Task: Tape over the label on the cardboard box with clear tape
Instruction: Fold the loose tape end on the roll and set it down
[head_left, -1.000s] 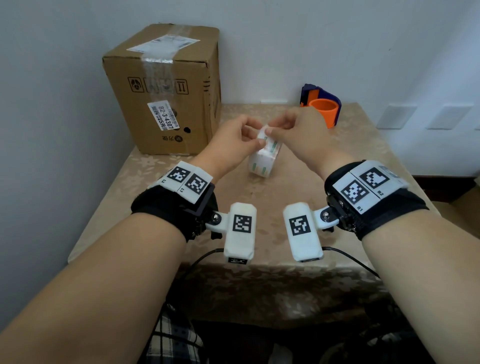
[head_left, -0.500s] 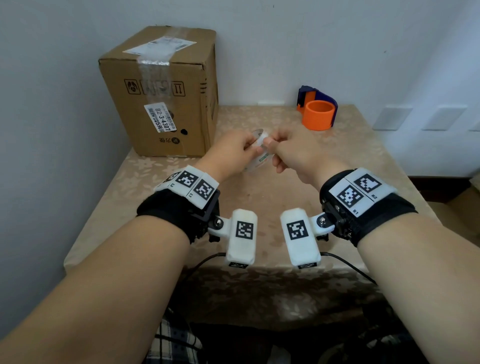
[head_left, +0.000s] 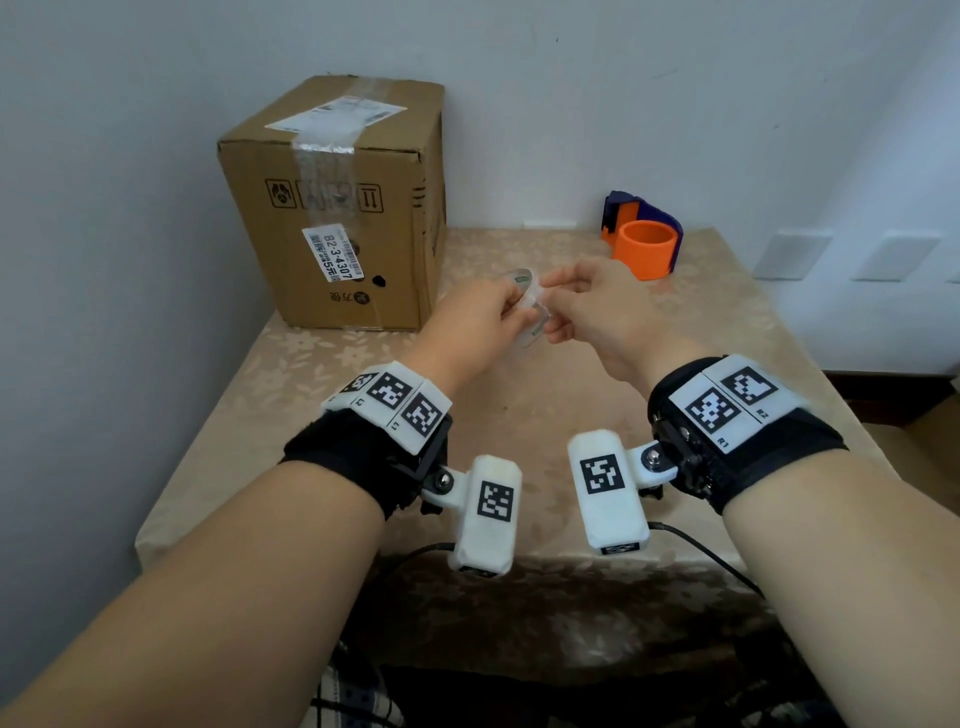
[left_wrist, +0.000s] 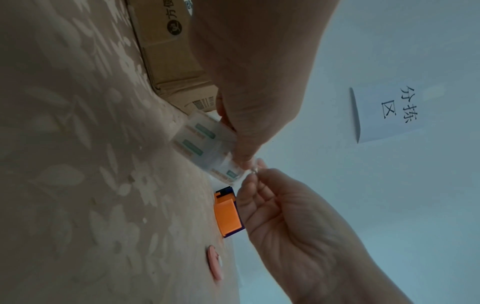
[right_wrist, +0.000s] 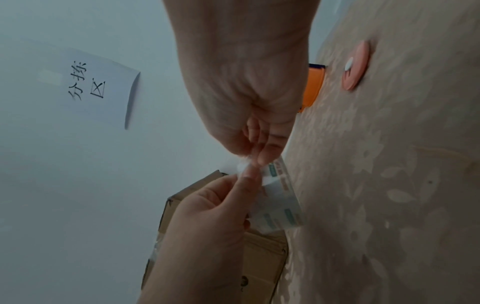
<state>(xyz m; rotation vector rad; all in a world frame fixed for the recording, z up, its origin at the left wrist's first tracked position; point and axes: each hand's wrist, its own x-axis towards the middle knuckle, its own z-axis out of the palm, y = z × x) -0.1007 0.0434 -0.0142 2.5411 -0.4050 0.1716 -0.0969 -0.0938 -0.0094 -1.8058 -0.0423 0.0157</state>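
The cardboard box (head_left: 395, 218) stands at the table's back left, against the wall. A white label (head_left: 332, 253) sticks to its front face, and another label (head_left: 337, 111) lies under old tape on its top. In front of the box my left hand (head_left: 511, 306) grips a roll of clear tape (head_left: 525, 291) above the table. My right hand (head_left: 550, 296) pinches the tape's loose end at the roll's edge. The left wrist view shows the roll (left_wrist: 205, 144) and the pinched end (left_wrist: 255, 167). In the right wrist view the roll (right_wrist: 280, 201) sits below my right fingers (right_wrist: 259, 152).
An orange and purple tape dispenser (head_left: 644, 239) stands at the table's back right. A pink round disc (left_wrist: 215, 263) lies on the patterned tablecloth (head_left: 571, 395). A paper sign (left_wrist: 389, 115) hangs on the wall behind. Walls close the left and back sides.
The roll has turned in my left hand, from side-on to edge-on. Both hands stay close together in front of the box, slightly lower.
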